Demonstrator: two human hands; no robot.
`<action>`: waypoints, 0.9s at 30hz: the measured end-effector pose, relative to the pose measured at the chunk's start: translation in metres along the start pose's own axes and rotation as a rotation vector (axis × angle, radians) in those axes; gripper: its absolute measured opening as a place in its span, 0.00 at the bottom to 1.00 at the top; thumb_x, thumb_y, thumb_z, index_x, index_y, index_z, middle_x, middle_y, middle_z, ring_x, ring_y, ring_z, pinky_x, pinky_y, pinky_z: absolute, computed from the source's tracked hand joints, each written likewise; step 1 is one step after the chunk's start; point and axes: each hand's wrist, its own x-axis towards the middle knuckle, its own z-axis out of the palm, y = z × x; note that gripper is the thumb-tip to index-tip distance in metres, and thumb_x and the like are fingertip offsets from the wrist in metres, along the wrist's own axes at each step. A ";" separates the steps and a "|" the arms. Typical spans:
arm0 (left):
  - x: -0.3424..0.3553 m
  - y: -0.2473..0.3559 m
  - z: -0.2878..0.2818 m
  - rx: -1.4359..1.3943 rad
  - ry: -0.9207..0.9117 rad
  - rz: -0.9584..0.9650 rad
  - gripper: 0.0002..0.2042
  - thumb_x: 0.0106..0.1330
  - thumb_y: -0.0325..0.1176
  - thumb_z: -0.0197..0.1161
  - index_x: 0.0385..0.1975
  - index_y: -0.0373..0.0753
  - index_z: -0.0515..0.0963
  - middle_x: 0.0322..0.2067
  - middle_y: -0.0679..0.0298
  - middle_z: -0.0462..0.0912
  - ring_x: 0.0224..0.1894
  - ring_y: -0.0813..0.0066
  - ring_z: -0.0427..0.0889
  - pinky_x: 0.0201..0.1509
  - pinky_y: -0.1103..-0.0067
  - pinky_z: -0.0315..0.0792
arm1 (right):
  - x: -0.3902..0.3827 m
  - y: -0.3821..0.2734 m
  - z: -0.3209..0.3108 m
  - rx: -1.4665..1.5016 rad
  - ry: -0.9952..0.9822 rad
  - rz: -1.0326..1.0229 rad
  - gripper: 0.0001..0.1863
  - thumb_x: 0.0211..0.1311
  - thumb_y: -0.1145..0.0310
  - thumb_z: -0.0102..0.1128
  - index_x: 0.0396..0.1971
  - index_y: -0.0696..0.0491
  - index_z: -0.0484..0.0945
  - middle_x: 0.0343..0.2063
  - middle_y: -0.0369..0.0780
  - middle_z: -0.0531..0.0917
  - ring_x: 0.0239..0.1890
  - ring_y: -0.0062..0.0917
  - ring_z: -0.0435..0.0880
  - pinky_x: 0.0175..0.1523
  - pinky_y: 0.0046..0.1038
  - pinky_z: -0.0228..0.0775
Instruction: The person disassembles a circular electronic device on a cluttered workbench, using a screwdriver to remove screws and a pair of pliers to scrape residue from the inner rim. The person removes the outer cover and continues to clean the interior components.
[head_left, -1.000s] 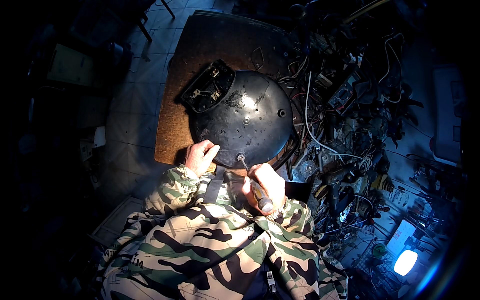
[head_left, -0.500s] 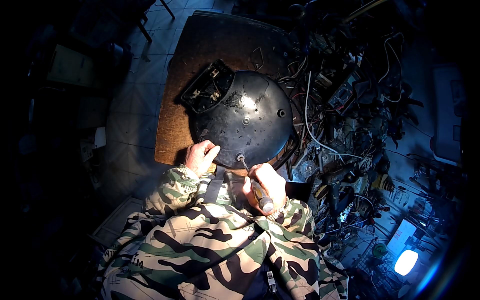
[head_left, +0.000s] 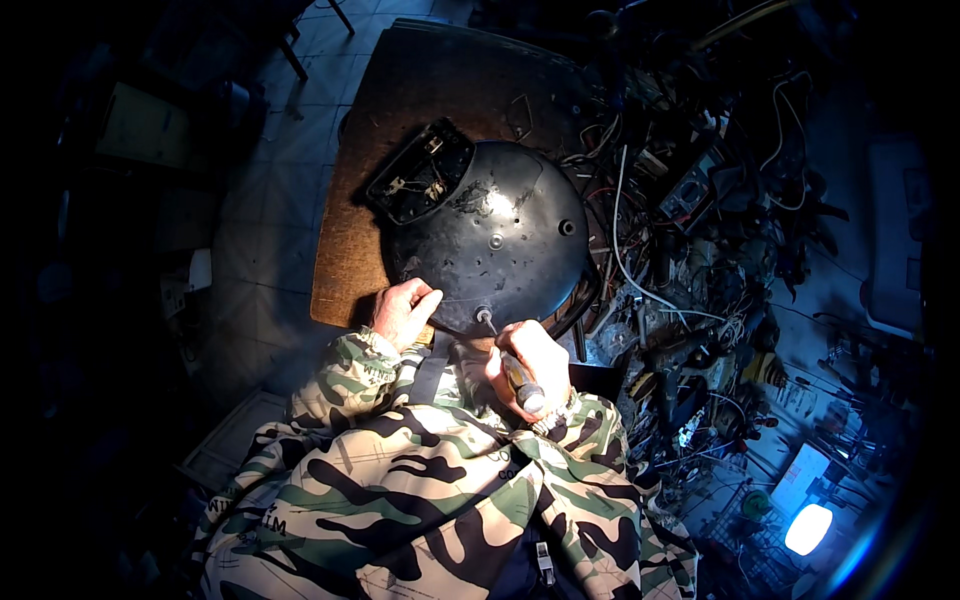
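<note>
A round, scuffed black housing [head_left: 470, 268] lies on the board before me, its domed side up. At its upper left sits an open black box-like compartment [head_left: 420, 180] with wires and small metal parts inside. My right hand [head_left: 541, 352] is closed round the yellowish handle of a screwdriver [head_left: 521, 380]. The shaft slants up and left into a round recessed fitting [head_left: 483, 315] near the housing's near edge; the tip itself is hidden. My left hand [head_left: 403, 312], fingers curled, grips the housing's near-left rim.
The brown wooden board [head_left: 340, 255] extends left of and beyond the housing. To the right lies a dense heap of tools, cables and parts, with a multimeter-like device [head_left: 688, 192] and a pale cable [head_left: 625, 240]. A bright lamp [head_left: 808, 529] glows at lower right.
The screwdriver handle has turned slightly in my right hand, which has shifted a little upward. My left hand stays on the rim. The whole view has drifted slightly.
</note>
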 end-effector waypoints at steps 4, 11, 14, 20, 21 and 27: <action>0.000 -0.001 0.000 0.014 0.012 0.011 0.09 0.62 0.35 0.67 0.29 0.34 0.80 0.19 0.60 0.80 0.22 0.74 0.78 0.28 0.75 0.71 | -0.001 -0.001 -0.001 0.011 0.010 -0.021 0.08 0.47 0.80 0.63 0.29 0.59 0.75 0.27 0.46 0.78 0.29 0.39 0.81 0.36 0.30 0.75; 0.001 -0.004 0.001 0.013 0.010 0.003 0.09 0.63 0.35 0.67 0.29 0.34 0.80 0.19 0.60 0.80 0.22 0.74 0.78 0.29 0.75 0.71 | -0.001 -0.005 -0.003 0.015 0.000 -0.014 0.08 0.48 0.80 0.63 0.29 0.59 0.75 0.27 0.47 0.78 0.29 0.39 0.81 0.36 0.30 0.75; 0.001 -0.002 0.001 0.007 0.009 0.000 0.09 0.62 0.35 0.67 0.29 0.35 0.80 0.19 0.60 0.80 0.22 0.74 0.78 0.29 0.76 0.71 | 0.001 -0.003 -0.002 0.023 0.006 0.002 0.08 0.48 0.79 0.63 0.29 0.59 0.75 0.28 0.47 0.78 0.29 0.40 0.81 0.36 0.30 0.74; 0.001 -0.003 0.002 0.001 0.013 0.011 0.09 0.62 0.35 0.68 0.29 0.34 0.80 0.19 0.60 0.80 0.22 0.75 0.78 0.28 0.76 0.71 | -0.003 0.008 0.003 -0.001 -0.008 0.033 0.12 0.44 0.78 0.67 0.31 0.58 0.76 0.30 0.48 0.79 0.31 0.42 0.83 0.36 0.33 0.77; 0.001 -0.005 0.003 -0.001 0.015 0.016 0.09 0.62 0.35 0.68 0.29 0.34 0.80 0.19 0.61 0.80 0.22 0.75 0.78 0.28 0.76 0.71 | -0.004 0.008 0.003 0.001 -0.012 0.040 0.12 0.44 0.78 0.67 0.31 0.58 0.76 0.30 0.47 0.79 0.31 0.42 0.83 0.36 0.33 0.77; -0.008 -0.008 -0.005 0.021 0.023 -0.022 0.08 0.63 0.33 0.66 0.32 0.35 0.81 0.22 0.60 0.83 0.25 0.77 0.80 0.31 0.77 0.73 | -0.007 0.002 0.005 0.022 0.026 0.042 0.12 0.43 0.80 0.65 0.30 0.59 0.75 0.29 0.46 0.78 0.29 0.41 0.83 0.35 0.30 0.76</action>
